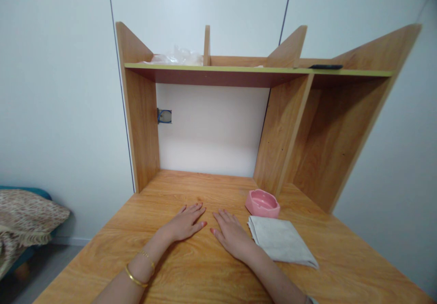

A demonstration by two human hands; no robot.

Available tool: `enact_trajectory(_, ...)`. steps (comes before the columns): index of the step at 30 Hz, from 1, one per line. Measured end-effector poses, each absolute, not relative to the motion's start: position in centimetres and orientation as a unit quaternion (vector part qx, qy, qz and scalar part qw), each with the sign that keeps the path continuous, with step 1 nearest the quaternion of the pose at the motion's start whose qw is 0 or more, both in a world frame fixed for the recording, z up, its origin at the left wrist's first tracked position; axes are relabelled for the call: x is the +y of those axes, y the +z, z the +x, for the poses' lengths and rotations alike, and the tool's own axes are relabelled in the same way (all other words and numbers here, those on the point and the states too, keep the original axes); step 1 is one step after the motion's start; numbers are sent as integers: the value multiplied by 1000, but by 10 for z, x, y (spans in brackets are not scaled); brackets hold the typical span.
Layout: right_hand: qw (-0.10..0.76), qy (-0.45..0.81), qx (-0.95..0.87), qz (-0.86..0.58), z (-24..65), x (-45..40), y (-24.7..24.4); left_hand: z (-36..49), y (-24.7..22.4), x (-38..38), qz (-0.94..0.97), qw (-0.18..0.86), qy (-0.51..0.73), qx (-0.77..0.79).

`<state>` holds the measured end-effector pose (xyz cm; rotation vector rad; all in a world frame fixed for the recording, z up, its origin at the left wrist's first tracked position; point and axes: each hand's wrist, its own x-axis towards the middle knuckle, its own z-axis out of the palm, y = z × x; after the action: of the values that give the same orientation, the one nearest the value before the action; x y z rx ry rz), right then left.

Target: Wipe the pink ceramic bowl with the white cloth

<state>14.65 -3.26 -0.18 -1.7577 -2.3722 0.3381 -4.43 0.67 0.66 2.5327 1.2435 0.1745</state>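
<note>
"So, going left to right, what've you got?"

"Far left, a brown-and-cream patterned, fringed cloth cover (32,208) over a teal seat (43,193). Then a round gold bangle (135,277) and a thin gold chain bracelet (149,259) on the left forearm. Further along, a crumpled clear plastic bag (177,57) sits up on the top shelf of a wood-grain hutch (143,131)."

"And the hands?"

"Left hand (186,222) is palm-down on a light-brown wood-grain desk (191,272), fingers stretched forward, thumb angled out toward the other hand. Right hand (234,235) pretty much mirrors it, flat with the fingers a little spread. Small gap between the two, and I can't see either one gripping anything."

"Anything near the right one?"

"Yep, a pink, angular, open-topped dish (265,212) stands on the desk just beyond it, by the hutch's middle upright. Right in front of that, a folded pale grey cloth (285,242) lies flat beside the right forearm. Can't tell if dish and cloth touch. Last, a flat black object (326,67) up on the shelf's right end."
</note>
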Motion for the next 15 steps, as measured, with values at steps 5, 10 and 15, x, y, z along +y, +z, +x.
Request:
enact_trajectory(5,89,111,-797,-587,146,-33,-2,-45,5,8,885,156,63,435)
enact_trajectory(10,82,111,-799,-585,146,-33,0,-44,6,7,884,154,62,436)
enact_trajectory(15,82,112,-797,-587,147,-32,0,-43,8,6,884,156,55,437)
